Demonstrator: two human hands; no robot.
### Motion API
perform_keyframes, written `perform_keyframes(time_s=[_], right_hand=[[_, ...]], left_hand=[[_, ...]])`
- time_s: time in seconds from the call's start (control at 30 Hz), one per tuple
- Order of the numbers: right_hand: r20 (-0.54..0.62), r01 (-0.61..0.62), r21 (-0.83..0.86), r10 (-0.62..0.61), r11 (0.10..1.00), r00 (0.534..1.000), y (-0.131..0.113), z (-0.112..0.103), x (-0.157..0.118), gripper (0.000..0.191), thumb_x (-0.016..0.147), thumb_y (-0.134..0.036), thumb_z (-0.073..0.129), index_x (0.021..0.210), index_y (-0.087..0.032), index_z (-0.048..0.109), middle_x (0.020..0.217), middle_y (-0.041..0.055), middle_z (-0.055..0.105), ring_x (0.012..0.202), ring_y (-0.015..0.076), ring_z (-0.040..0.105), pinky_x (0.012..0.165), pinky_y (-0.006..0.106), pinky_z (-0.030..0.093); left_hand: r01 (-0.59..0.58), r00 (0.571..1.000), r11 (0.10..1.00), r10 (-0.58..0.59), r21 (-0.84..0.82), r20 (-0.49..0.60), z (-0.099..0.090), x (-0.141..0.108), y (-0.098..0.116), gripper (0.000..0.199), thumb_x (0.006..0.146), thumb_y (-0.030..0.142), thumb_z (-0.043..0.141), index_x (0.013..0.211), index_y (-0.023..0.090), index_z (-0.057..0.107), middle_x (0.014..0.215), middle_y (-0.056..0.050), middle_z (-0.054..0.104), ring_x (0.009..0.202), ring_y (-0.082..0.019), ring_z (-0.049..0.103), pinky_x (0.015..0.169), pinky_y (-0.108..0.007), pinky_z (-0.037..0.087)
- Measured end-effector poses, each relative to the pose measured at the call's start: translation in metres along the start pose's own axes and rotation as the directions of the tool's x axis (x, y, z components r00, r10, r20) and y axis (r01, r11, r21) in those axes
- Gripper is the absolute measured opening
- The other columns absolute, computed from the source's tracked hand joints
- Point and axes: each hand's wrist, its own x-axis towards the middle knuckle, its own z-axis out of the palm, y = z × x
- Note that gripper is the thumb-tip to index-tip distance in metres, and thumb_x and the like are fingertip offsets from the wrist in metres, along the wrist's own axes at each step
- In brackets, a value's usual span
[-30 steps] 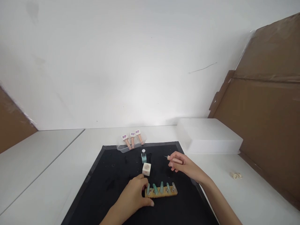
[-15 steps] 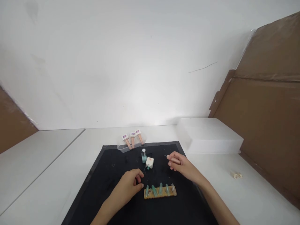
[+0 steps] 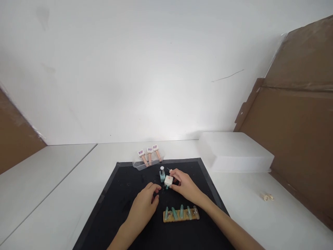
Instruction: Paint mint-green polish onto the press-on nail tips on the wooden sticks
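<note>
See nearest, on the black mat (image 3: 121, 198), a tan strip (image 3: 178, 219) bearing five nail tips (image 3: 181, 211), green to nearly clear, set in one row, probably to stay apart. Beyond, to its left, notice the left hand (image 3: 144, 206): half curled, with moderate gap between thumb and forefinger, holding nothing. Farther, find the right hand (image 3: 187, 187), gripping a pink-handled brush (image 3: 170, 171), perhaps high for freeing the fingers, narrowed around a white square bottle (image 3: 169, 180). Cannot tell firm pinch from light touch. Just behind, notice a teal polish bottle (image 3: 162, 177), upright; last, three pink-capped bottles (image 3: 150, 150) in a clear tray (image 3: 141, 168).
</note>
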Motion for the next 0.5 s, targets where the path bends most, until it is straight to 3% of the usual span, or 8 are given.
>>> perform_keyframes(time_s=[0.13, 0.3, 0.4, 0.5], right_hand=[[-0.007, -0.003, 0.067, 0.003, 0.998, 1.0, -0.003, -0.004, 0.002, 0.018, 0.068, -0.011, 0.063, 0.079, -0.022, 0.054, 0.076, -0.0034, 0.058, 0.066, 0.0147, 0.052, 0.063, 0.026, 0.042], [-0.059, -0.03, 0.208, 0.043, 0.978, 0.997, -0.011, -0.017, -0.01, 0.02, 0.072, -0.02, 0.065, 0.085, -0.023, 0.049, 0.076, -0.0039, 0.053, 0.064, 0.0132, 0.053, 0.062, 0.025, 0.043], [-0.034, -0.044, 0.297, 0.057, 0.954, 0.998, -0.025, -0.02, -0.022, 0.024, 0.073, -0.024, 0.067, 0.089, -0.024, 0.049, 0.086, -0.0022, 0.056, 0.073, 0.0137, 0.056, 0.068, 0.026, 0.045], [0.063, -0.116, 0.529, 0.098, 0.841, 0.993, -0.041, -0.016, -0.031, 0.029, 0.069, -0.023, 0.073, 0.088, -0.024, 0.051, 0.082, -0.0029, 0.058, 0.074, 0.0134, 0.057, 0.069, 0.026, 0.045]], left_hand=[[-0.008, 0.999, 0.999, 0.006, -0.042, -0.034, 0.0, -0.001, -0.002, 0.029, 0.075, 0.013, 0.041, 0.096, 0.018, 0.061, 0.089, -0.005, 0.059, 0.064, -0.016, 0.054, 0.063, -0.027, 0.04], [0.032, 0.999, 0.954, -0.039, -0.298, -0.017, 0.002, 0.002, -0.002, 0.027, 0.078, 0.027, 0.046, 0.098, 0.016, 0.06, 0.082, -0.004, 0.059, 0.064, -0.016, 0.053, 0.06, -0.027, 0.041], [0.129, 0.991, 0.843, -0.089, -0.522, 0.101, 0.002, 0.002, 0.005, 0.036, 0.078, 0.039, 0.05, 0.102, 0.014, 0.058, 0.083, -0.005, 0.058, 0.063, -0.015, 0.051, 0.051, -0.025, 0.039], [0.182, 0.98, 0.711, -0.075, -0.679, 0.185, -0.001, 0.0, 0.013, 0.041, 0.077, 0.047, 0.054, 0.1, 0.013, 0.06, 0.071, -0.001, 0.055, 0.057, -0.012, 0.047, 0.048, -0.022, 0.038]])
